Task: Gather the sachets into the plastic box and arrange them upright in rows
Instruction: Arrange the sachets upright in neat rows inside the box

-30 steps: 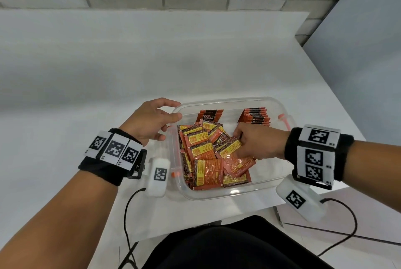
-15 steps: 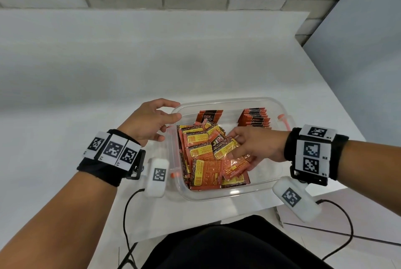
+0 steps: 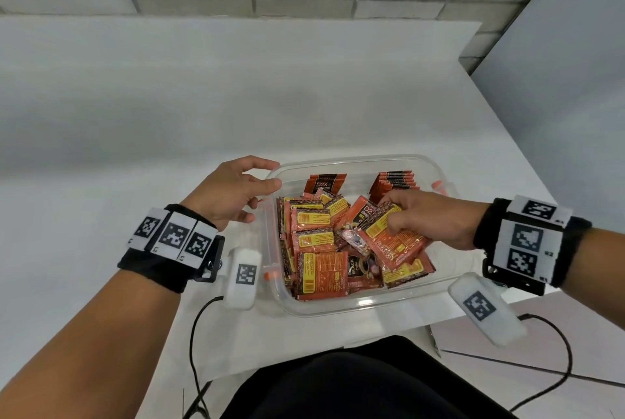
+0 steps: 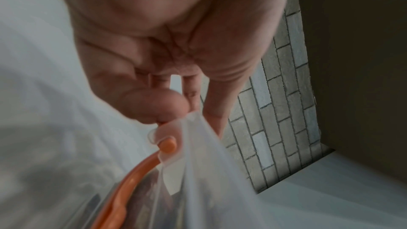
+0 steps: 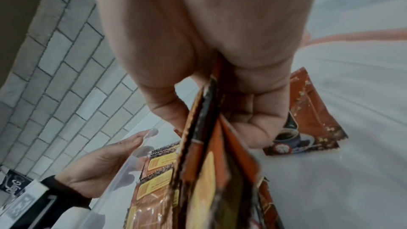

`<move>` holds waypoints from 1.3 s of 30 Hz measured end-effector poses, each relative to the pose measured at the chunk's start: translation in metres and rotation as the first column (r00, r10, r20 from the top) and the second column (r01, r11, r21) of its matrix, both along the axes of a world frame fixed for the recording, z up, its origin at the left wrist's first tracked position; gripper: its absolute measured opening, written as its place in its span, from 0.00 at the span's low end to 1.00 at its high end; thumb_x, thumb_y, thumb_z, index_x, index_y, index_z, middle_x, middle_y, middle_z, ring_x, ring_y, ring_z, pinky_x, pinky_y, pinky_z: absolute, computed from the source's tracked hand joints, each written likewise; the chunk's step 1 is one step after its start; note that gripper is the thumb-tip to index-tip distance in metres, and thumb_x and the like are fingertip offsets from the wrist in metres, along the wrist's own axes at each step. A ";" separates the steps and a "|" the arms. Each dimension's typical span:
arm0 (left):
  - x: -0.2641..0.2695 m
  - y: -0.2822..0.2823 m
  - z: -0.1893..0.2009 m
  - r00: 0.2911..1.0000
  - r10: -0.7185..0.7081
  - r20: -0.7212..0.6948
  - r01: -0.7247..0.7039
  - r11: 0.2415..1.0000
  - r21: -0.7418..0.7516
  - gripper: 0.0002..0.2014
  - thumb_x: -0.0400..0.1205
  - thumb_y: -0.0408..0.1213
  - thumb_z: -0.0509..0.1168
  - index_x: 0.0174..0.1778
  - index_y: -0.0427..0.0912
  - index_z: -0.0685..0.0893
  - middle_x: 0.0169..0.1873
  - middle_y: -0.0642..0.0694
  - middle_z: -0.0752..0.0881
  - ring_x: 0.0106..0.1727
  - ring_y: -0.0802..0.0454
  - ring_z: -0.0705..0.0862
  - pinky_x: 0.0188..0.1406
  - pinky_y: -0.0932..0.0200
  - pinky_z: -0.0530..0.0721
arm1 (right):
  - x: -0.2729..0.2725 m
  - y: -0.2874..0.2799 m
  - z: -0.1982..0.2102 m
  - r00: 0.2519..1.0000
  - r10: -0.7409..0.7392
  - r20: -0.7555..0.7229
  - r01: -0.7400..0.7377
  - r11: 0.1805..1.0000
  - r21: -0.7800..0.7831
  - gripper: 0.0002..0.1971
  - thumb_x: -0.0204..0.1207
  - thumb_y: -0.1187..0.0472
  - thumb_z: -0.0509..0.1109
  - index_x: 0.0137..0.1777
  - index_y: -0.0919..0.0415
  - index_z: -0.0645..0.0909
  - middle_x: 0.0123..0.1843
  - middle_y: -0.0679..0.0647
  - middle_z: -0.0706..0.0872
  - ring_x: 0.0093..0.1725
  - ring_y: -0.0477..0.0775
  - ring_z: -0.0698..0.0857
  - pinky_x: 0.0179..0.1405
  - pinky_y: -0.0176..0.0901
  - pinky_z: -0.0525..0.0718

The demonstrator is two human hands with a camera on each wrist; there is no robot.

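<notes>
- Sachets [image 3: 314, 243] are all inside the plastic box [image 3: 355, 305] as far as I can see from the head view, so I judge the gathering done.
- Arranging is only begun: one short upright row [image 3: 395, 182] stands against the box's far wall toward its right end, and a single sachet [image 3: 324, 183] stands at the far wall's middle.
- What's left, by my reading, is the loose heap filling the box's left and near parts, lying flat and overlapping, mostly yellow-label backs up.
- Flat sachets near the box's left wall lie with long axes running from near wall to far wall; those in the box's middle are skewed at mixed angles.
- My right hand [image 3: 426, 219], over the box's middle, pinches a small bundle of sachets [image 5: 204, 145] between thumb and curled fingers; the right wrist view shows them edge-on, long axes running away from the palm.
- My left hand [image 3: 233, 195] is at the box's far-left corner, fingers loosely bent around the rim, steadying it, holding no sachet.
</notes>
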State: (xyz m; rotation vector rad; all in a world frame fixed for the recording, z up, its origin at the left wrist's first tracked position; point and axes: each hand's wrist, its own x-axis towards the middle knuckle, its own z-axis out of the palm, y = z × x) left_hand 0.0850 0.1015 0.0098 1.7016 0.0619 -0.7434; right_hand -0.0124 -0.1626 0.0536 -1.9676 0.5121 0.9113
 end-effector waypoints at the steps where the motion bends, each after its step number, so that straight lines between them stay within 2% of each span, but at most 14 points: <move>1: 0.000 0.000 0.000 1.000 0.001 0.001 -0.001 1.000 0.001 0.12 0.77 0.39 0.73 0.55 0.55 0.85 0.38 0.44 0.80 0.30 0.54 0.73 0.21 0.63 0.75 | 0.000 -0.002 0.002 1.000 -0.006 0.007 0.006 1.000 -0.003 0.12 0.75 0.69 0.66 0.56 0.57 0.76 0.46 0.58 0.87 0.42 0.56 0.87 0.43 0.50 0.86; 6: -0.001 -0.001 0.001 1.000 0.005 0.009 -0.005 1.000 0.010 0.13 0.77 0.39 0.74 0.56 0.54 0.85 0.37 0.45 0.80 0.31 0.54 0.74 0.21 0.63 0.74 | -0.003 -0.016 0.012 0.999 -0.037 0.033 0.036 0.999 0.028 0.12 0.77 0.69 0.65 0.58 0.57 0.75 0.47 0.57 0.87 0.37 0.51 0.88 0.34 0.43 0.86; 9: -0.004 -0.001 0.006 0.997 0.026 0.076 -0.031 0.997 0.075 0.12 0.77 0.42 0.73 0.55 0.55 0.85 0.35 0.48 0.78 0.33 0.54 0.74 0.23 0.61 0.73 | -0.001 -0.024 0.016 0.994 -0.085 0.066 0.080 0.993 0.085 0.15 0.77 0.70 0.64 0.63 0.61 0.75 0.52 0.64 0.87 0.40 0.56 0.87 0.41 0.50 0.86; 13: -0.003 0.001 0.031 0.973 0.081 0.217 -0.101 0.991 0.083 0.11 0.78 0.50 0.70 0.55 0.55 0.85 0.42 0.47 0.81 0.37 0.52 0.73 0.28 0.60 0.71 | 0.003 -0.029 0.027 0.968 -0.195 0.156 0.159 0.963 0.219 0.11 0.77 0.73 0.62 0.55 0.61 0.77 0.47 0.61 0.85 0.38 0.54 0.84 0.34 0.43 0.84; 17: -0.015 -0.021 0.070 0.974 -0.015 0.227 0.030 0.997 -0.067 0.11 0.80 0.50 0.67 0.55 0.52 0.85 0.44 0.48 0.84 0.37 0.54 0.78 0.26 0.63 0.75 | 0.008 -0.029 0.035 0.945 -0.236 0.228 0.134 0.912 0.388 0.17 0.65 0.68 0.69 0.55 0.61 0.78 0.44 0.57 0.88 0.36 0.52 0.87 0.32 0.40 0.85; 20: -0.023 -0.053 0.078 0.962 -0.189 0.196 0.202 0.978 -0.049 0.15 0.79 0.53 0.66 0.59 0.51 0.82 0.51 0.48 0.86 0.46 0.52 0.85 0.35 0.58 0.85 | 0.009 -0.025 0.035 0.932 -0.239 0.272 0.099 0.891 0.443 0.19 0.64 0.68 0.69 0.57 0.62 0.79 0.44 0.56 0.89 0.38 0.53 0.87 0.35 0.40 0.87; 22: -0.028 -0.071 0.074 0.949 -0.264 0.171 0.272 0.962 -0.030 0.15 0.80 0.49 0.67 0.61 0.48 0.81 0.50 0.47 0.86 0.45 0.51 0.86 0.38 0.56 0.88 | 0.009 -0.022 0.036 0.923 -0.236 0.304 0.078 0.888 0.453 0.17 0.67 0.70 0.69 0.57 0.62 0.79 0.44 0.56 0.89 0.39 0.52 0.87 0.35 0.39 0.87; 24: -0.030 -0.083 0.068 0.945 -0.286 0.159 0.298 0.953 -0.057 0.10 0.82 0.40 0.68 0.58 0.43 0.81 0.46 0.46 0.86 0.38 0.53 0.86 0.36 0.55 0.88 | 0.007 -0.020 0.037 0.913 -0.239 0.331 0.075 0.895 0.440 0.14 0.73 0.76 0.67 0.56 0.62 0.79 0.43 0.55 0.89 0.38 0.51 0.88 0.34 0.37 0.86; 26: -0.030 -0.087 0.063 0.949 -0.281 0.142 0.295 0.951 -0.090 0.05 0.82 0.35 0.68 0.52 0.41 0.82 0.42 0.46 0.86 0.32 0.55 0.86 0.32 0.57 0.87 | 0.004 -0.021 0.035 0.906 -0.260 0.335 0.106 0.904 0.415 0.15 0.76 0.78 0.63 0.56 0.61 0.80 0.43 0.56 0.89 0.37 0.52 0.87 0.32 0.37 0.86; 29: -0.027 -0.083 0.056 0.974 -0.203 0.102 0.216 0.967 -0.133 0.04 0.80 0.33 0.69 0.47 0.40 0.81 0.39 0.44 0.88 0.31 0.52 0.86 0.30 0.58 0.88 | 0.000 -0.027 0.033 0.888 -0.310 0.340 0.162 0.902 0.399 0.16 0.76 0.78 0.63 0.57 0.61 0.80 0.45 0.59 0.88 0.39 0.54 0.87 0.33 0.39 0.87; 31: -0.024 -0.079 0.051 0.990 -0.121 0.072 0.132 0.977 -0.166 0.05 0.79 0.31 0.70 0.48 0.39 0.81 0.40 0.41 0.89 0.32 0.49 0.87 0.29 0.58 0.88 | -0.002 -0.032 0.035 0.847 -0.401 0.350 0.226 0.866 0.446 0.16 0.76 0.79 0.62 0.56 0.61 0.80 0.44 0.57 0.88 0.37 0.52 0.87 0.33 0.37 0.87; 34: -0.026 -0.080 0.047 0.997 -0.066 0.028 0.070 0.981 -0.182 0.06 0.79 0.30 0.70 0.49 0.39 0.80 0.42 0.37 0.89 0.34 0.46 0.89 0.28 0.57 0.87 | -0.003 -0.036 0.041 0.758 -0.563 0.329 0.285 0.740 0.609 0.16 0.76 0.80 0.58 0.55 0.62 0.80 0.40 0.54 0.89 0.35 0.49 0.88 0.31 0.37 0.86; 37: -0.034 -0.089 0.050 0.984 -0.178 -0.009 0.170 0.952 -0.254 0.07 0.81 0.27 0.64 0.52 0.40 0.80 0.40 0.45 0.88 0.36 0.50 0.89 0.38 0.51 0.90 | 0.000 -0.024 0.042 0.746 -0.573 0.339 0.269 0.725 0.634 0.16 0.77 0.79 0.59 0.55 0.62 0.80 0.42 0.55 0.89 0.37 0.49 0.87 0.33 0.37 0.86; 39: -0.042 -0.096 0.053 0.965 -0.253 -0.076 0.203 0.895 -0.398 0.11 0.82 0.25 0.58 0.55 0.42 0.80 0.42 0.47 0.88 0.41 0.53 0.89 0.47 0.44 0.89 | 0.004 -0.012 0.039 0.746 -0.557 0.364 0.262 0.749 0.609 0.15 0.77 0.78 0.59 0.56 0.62 0.78 0.45 0.56 0.88 0.39 0.50 0.88 0.35 0.38 0.87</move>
